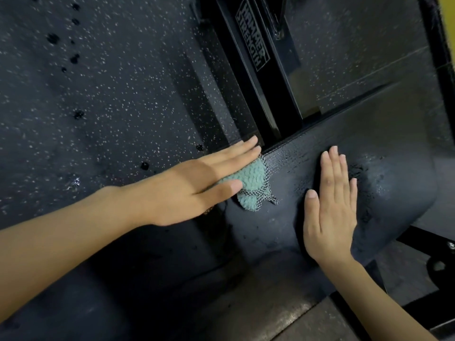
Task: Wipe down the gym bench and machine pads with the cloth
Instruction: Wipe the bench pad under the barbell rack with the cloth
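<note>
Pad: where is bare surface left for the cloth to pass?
Bare pad lies between the cloth and the right hand, beyond that hand to the rounded end, and below the cloth. Crowded at the far edge, where the left hand presses the cloth beside the frame.

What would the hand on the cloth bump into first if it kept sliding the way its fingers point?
Probably the black machine frame. The left hand, flat on the green cloth, points up and right, and it stands just past its fingertips at the edge of the pad. Depth is unclear.
</note>
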`<state>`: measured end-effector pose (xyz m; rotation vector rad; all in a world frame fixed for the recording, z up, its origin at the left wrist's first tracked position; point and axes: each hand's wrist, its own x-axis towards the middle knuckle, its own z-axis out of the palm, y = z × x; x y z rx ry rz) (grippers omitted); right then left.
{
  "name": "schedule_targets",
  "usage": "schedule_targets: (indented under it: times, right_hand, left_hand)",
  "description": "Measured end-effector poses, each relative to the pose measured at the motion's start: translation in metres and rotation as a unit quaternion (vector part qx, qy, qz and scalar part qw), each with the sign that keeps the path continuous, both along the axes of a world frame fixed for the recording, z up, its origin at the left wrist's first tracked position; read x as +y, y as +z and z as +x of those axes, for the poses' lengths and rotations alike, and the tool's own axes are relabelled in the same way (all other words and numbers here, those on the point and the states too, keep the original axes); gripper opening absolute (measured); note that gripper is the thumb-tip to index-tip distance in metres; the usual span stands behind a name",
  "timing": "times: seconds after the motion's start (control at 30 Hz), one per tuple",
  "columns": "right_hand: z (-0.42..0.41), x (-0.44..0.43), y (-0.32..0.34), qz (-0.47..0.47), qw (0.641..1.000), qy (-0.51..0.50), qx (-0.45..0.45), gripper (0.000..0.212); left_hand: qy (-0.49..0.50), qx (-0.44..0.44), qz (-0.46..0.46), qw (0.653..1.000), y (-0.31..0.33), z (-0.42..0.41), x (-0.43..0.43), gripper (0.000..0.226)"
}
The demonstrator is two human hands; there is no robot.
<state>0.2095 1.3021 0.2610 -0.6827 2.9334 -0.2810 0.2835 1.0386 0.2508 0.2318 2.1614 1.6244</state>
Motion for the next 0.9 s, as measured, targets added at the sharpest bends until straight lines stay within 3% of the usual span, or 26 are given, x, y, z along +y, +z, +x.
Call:
schedule_targets:
  times: [0.13, 0.43, 0.67, 0.9]
  right_hand:
    - [0.000, -0.001, 0.000, -0.001, 1.000, -0.002, -0.001, 0.057]
    - [0.000, -0.002, 0.000, -0.001, 1.000, -0.008, -0.007, 0.057]
    - [-0.001, -0.001, 0.001, -0.001, 1.000, -0.008, -0.006, 0.057]
    - [0.000, 0.000, 0.000, 0.010, 1.000, -0.003, -0.005, 0.057]
  left_hand:
    - [0.005, 0.025, -0.024, 0.999, -0.003, -0.014, 0.010, 0.056]
    - [0.016, 0.039, 0.023, 0.999, -0.006, -0.056, 0.030, 0.054]
    - [-0.011, 0.005, 0.030, 0.999, -0.005, -0.043, 0.020, 0.056]
    - [-0.044, -0.014, -0.027, 0.999, 0.001, -0.013, 0.001, 0.057]
